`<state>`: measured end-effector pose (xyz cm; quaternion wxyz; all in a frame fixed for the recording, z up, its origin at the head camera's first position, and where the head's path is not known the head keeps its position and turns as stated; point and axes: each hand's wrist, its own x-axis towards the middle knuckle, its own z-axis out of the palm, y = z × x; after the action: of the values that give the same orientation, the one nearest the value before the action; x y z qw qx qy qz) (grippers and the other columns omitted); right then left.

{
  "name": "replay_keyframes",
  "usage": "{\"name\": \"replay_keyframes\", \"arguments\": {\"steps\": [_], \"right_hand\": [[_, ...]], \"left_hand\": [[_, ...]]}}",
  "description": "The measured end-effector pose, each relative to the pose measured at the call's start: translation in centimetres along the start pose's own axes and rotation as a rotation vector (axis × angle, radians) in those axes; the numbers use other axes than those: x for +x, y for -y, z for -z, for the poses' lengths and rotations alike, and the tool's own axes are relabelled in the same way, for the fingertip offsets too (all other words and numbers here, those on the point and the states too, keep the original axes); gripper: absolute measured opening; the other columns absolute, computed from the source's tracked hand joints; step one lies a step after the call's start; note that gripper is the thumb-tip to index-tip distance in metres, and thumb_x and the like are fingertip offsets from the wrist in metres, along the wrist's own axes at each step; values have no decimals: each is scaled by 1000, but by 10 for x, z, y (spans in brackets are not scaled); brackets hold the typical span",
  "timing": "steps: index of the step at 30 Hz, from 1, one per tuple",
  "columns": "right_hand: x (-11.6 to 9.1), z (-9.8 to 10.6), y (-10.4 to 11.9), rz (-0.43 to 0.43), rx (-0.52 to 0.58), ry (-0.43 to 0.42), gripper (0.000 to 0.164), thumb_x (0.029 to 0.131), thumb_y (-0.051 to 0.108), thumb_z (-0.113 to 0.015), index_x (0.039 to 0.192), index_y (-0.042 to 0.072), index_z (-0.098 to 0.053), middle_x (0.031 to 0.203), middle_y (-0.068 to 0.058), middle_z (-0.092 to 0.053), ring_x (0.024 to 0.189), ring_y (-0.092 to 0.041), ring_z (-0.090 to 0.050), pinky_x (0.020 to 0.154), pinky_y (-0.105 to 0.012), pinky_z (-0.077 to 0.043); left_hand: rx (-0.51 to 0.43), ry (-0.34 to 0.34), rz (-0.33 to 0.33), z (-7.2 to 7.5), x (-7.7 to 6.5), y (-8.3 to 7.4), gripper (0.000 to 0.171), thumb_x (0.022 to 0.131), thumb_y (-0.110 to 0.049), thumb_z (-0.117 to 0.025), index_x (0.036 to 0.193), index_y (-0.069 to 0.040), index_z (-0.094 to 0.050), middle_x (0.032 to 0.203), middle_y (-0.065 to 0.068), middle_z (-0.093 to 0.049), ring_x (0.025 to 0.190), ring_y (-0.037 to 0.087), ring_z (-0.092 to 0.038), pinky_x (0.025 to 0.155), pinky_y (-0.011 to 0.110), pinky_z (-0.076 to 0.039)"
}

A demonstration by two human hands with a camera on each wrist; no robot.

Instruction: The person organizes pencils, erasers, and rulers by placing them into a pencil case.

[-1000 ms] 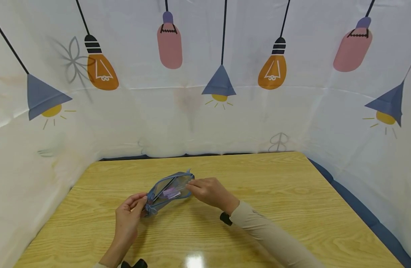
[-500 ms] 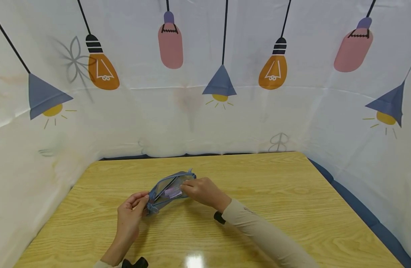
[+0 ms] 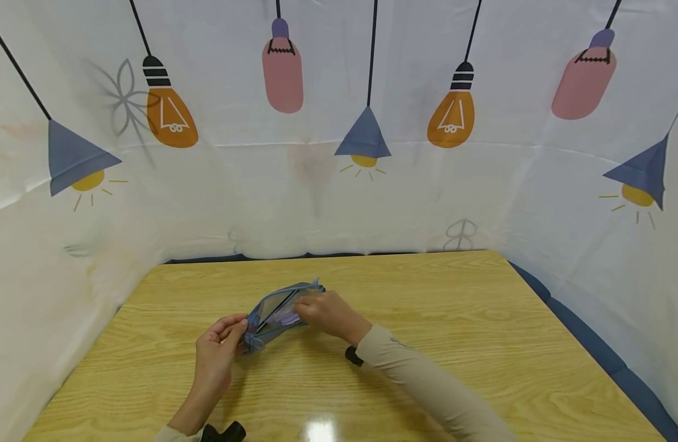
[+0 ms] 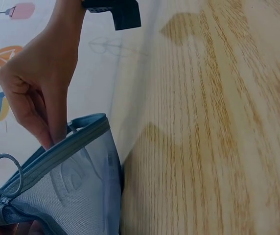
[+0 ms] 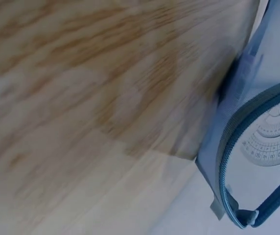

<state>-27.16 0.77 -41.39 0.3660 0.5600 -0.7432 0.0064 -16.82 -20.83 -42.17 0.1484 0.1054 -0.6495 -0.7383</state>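
Note:
A blue mesh zipper pouch [image 3: 264, 336] stands unzipped over the wooden table, its mouth facing up. At its near left end, my left hand [image 3: 213, 353] grips the corner by the zipper; the round pull ring [image 4: 7, 174] hangs beside those fingers. My right hand [image 3: 329, 314] reaches into the mouth, thumb and fingers pinching a clear protractor [image 5: 269, 139], whose curved scale also shows through the mesh in the left wrist view. Inside the pouch lie a dark slim stick [image 3: 278, 309] and a purple item [image 3: 288, 318], kinds unclear. The right fingertips are partly hidden by the pouch.
The pale wooden table [image 3: 455, 344] extends on all sides of the pouch. A white curtain [image 3: 311, 202] printed with lamps and bulbs hangs behind and at both sides. Dark blue cloth [image 3: 588, 337] edges the table on the right.
My right hand has moved left and slightly down, deeper into the pouch, partly covering the purple item. My left hand keeps its grip with only a slight shift.

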Motion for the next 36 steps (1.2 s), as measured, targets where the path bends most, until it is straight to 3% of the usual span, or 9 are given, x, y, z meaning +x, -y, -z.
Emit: {"name": "replay_keyframes", "arguments": {"steps": [6, 13, 21, 36], "right_hand": [[3, -7, 2, -13, 1, 30, 7, 90, 11, -71, 92, 16, -75, 88, 7, -72, 72, -3, -66, 58, -14, -49], [5, -15, 5, -32, 6, 49, 12, 91, 11, -70, 82, 18, -73, 79, 8, -70, 62, -2, -61, 51, -14, -43], [9, -20, 7, -60, 23, 143, 17, 93, 10, -67, 80, 20, -74, 75, 9, -69, 55, -3, -58, 46, -17, -42], [16, -22, 8, -94, 75, 308, 20, 95, 13, -64, 79, 21, -74, 72, 8, -67, 58, -4, -57, 47, -20, -42]], "left_hand": [[-1, -2, -1, 0, 1, 0, 18, 94, -4, -64, 108, 8, -66, 79, 0, -70, 69, 9, -65, 61, 25, -55], [16, -4, 4, -1, 1, 0, 20, 94, -4, -64, 109, 8, -65, 79, 2, -71, 69, 10, -66, 61, 26, -55], [36, 12, 12, 0, 0, 1, 23, 95, -6, -63, 111, 10, -64, 79, 1, -70, 70, 11, -66, 61, 26, -55], [71, 40, 33, 0, 2, -1, 21, 95, -7, -63, 111, 8, -64, 82, 1, -70, 73, 12, -65, 62, 26, -54]]}}
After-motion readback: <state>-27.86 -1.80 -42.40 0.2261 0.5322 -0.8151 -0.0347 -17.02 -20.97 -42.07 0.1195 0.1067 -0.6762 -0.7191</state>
